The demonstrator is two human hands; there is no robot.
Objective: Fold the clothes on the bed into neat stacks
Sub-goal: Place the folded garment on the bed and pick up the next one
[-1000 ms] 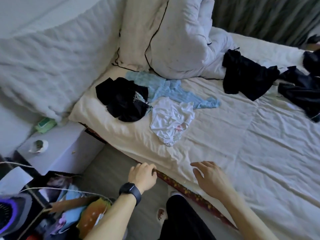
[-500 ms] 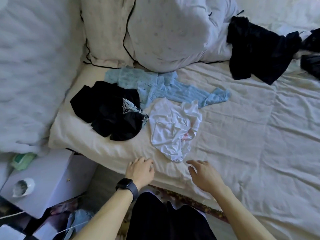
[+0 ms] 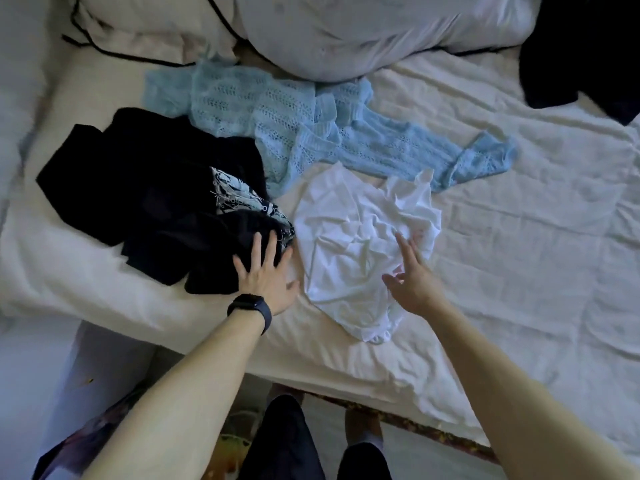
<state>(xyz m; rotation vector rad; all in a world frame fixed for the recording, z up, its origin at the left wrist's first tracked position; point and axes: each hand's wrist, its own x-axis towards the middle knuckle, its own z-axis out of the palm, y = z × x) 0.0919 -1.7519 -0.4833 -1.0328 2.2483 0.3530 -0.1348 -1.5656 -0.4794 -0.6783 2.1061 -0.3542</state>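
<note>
A crumpled white garment lies on the bed sheet near the front edge. Left of it sits a heap of black clothes with a patterned patch showing. Behind both, a light blue knitted top is spread flat. My left hand, with a dark watch on the wrist, has straight spread fingers touching the near edge of the black heap. My right hand reaches over the white garment with fingers extended, holding nothing.
Large white pillows are piled at the head of the bed. More black clothing lies at the far right. A white bedside unit stands below left, beside the bed's front edge.
Both hands have moved forward from the bed's edge onto the clothes: the left to the black heap, the right over the white garment. The view has come closer to the bed.
</note>
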